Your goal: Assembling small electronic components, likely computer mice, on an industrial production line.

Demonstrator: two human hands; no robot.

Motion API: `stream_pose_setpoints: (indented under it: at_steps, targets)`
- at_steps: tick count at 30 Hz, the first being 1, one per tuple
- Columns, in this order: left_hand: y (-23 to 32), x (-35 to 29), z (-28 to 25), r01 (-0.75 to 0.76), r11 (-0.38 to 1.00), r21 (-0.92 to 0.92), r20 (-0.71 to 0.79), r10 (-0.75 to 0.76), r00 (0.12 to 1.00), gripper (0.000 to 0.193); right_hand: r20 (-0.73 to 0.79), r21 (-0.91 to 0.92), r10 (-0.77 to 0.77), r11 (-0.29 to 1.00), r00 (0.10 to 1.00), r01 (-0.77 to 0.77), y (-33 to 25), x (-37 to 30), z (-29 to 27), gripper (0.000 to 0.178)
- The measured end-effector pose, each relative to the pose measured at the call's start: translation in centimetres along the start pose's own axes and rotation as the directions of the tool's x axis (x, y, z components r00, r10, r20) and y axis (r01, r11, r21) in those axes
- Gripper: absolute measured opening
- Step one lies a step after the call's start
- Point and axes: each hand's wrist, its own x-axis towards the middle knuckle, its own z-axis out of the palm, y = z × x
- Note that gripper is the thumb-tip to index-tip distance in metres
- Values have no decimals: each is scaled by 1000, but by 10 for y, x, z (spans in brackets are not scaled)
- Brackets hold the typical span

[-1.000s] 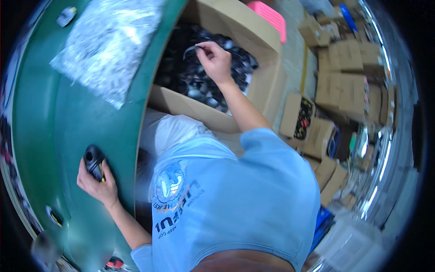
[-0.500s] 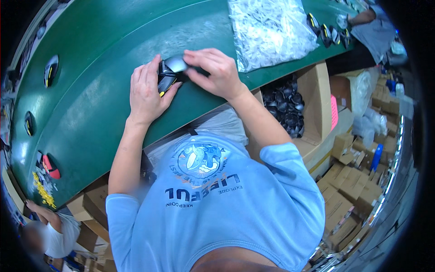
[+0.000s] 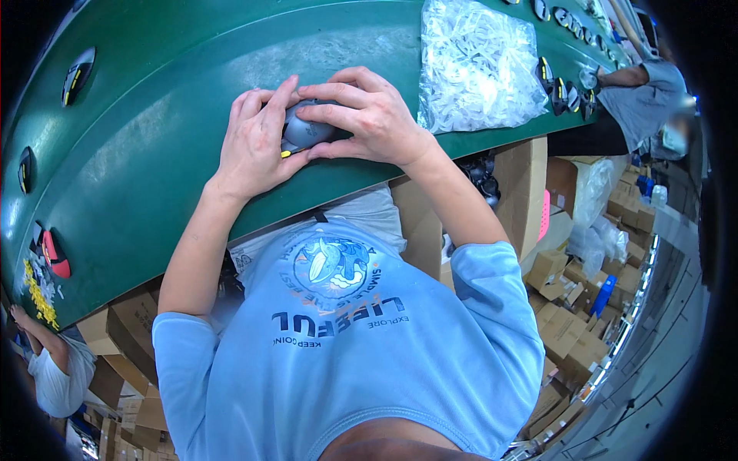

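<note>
Both hands are wrapped round a computer mouse with a dark grey domed top and a small yellow part on its side. My left hand grips its left side, fingers bent over the far edge. From the right, my right hand closes on it, fingers across the top and the thumb low near the left thumb. Much of the mouse's far side and base is hidden under the fingers. It is over the green worktable, close to the near edge.
A clear plastic bag of pale parts lies to the right. Several black-and-yellow mice line up beyond it, near a co-worker. A cardboard box holds black shells. A red-and-black mouse and yellow pieces lie far left.
The grey cover, tilted above the mouse before, now sits down over it. My right hand has moved in and pressed round it, and the left fingers have closed over the far edge.
</note>
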Motion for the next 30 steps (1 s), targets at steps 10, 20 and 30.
stream_pose_setpoints:
  at_steps: [10, 20, 30]
  targets:
    - [-5, 0, -1, -10, 999, -45, 23, 12, 1000, 121, 97, 205, -43, 978, 994, 23, 8, 13, 0, 55]
    - [-3, 1, -3, -13, 999, -31, 33, 14, 999, 122, -30, 366, 177, 918, 984, -154, 32, -11, -8, 59]
    - [-1, 2, -5, 5, 999, -35, 59, -3, 998, 115, 93, 243, 112, 961, 989, -131, 31, -19, 0, 57]
